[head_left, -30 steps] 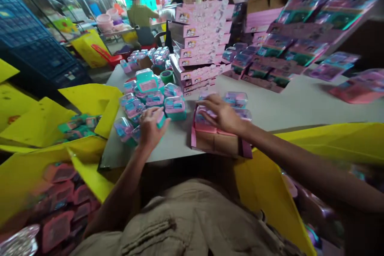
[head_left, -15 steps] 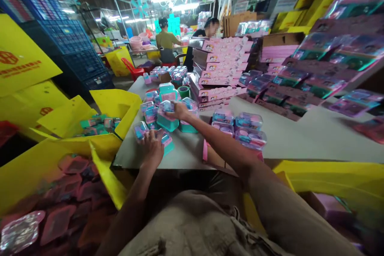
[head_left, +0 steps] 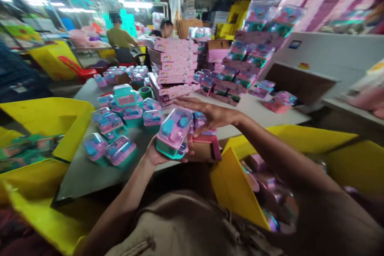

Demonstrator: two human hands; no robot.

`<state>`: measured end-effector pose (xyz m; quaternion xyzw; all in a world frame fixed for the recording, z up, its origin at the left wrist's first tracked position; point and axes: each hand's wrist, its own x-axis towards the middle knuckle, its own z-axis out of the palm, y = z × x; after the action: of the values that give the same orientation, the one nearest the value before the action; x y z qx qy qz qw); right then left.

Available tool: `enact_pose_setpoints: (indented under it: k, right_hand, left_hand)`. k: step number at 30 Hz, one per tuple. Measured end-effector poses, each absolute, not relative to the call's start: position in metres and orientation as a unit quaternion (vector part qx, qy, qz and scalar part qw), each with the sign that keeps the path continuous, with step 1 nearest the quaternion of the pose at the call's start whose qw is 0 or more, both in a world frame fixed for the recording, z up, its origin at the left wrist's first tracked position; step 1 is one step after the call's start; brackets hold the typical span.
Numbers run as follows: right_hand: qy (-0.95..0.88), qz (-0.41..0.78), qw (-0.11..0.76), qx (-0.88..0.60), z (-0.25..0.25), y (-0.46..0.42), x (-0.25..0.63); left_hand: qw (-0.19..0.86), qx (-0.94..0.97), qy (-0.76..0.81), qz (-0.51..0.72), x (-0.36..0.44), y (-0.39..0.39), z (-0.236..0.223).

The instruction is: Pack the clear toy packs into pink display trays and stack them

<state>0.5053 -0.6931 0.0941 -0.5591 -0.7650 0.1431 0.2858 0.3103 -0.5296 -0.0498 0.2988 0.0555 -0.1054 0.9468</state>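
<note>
Over the near edge of the tabletop [head_left: 76, 178], as the head view showed it, the left hand [head_left: 154, 155] gripped a clear-lidded box [head_left: 175, 131] from below and from its left side. This box had a teal base and a pink and blue inside, and it was tilted, its lid facing up and toward the wearer. The right hand [head_left: 214, 115] was open, its fingers stretched out flat just behind the box; whether they touched it could not be told.

Below and beyond the right hand stood a pink carton [head_left: 218, 151] with bare brown cardboard at its near end and more packed boxes [head_left: 200, 119] at its far end, partly hidden by that hand. To the left, a cluster of similar boxes [head_left: 120, 152] spread over the tabletop, some piled on others, with a green tape roll [head_left: 146, 92] beside them. Behind these rose a stack of pink trays [head_left: 175, 62], and to its right leaned a tall display of filled trays [head_left: 243, 54].

Yellow cartons [head_left: 231, 186] holding goods flanked the tabletop. Farther back, a co-worker in an olive top [head_left: 120, 40] sat near a red chair [head_left: 76, 69], and another person's head [head_left: 165, 26] showed above the pink stack.
</note>
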Motion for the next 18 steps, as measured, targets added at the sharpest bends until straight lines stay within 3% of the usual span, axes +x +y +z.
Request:
enact_pose_setpoints:
  k: [3, 8, 11, 18]
  right_hand:
    - [-0.720, 0.200, 0.261, -0.611, 0.090, -0.717, 0.520]
    - [-0.577, 0.161, 0.258, -0.758, 0.033, -0.754, 0.536]
    - [-0.532, 0.138, 0.278, -0.788, -0.007, -0.772, 0.541]
    - [-0.524, 0.069, 0.273, -0.804, -0.053, -0.783, 0.538]
  left_hand:
    - [0.920, 0.353, 0.105, -0.135, 0.330, -0.547, -0.067]
    - [0.846, 0.494, 0.202, 0.015, 0.330, -0.557, -0.089]
    - [0.748, 0.632, 0.181, 0.091, 0.330, -0.562, -0.099]
    - [0.573, 0.804, 0.126, 0.091, 0.363, -0.577, -0.119]
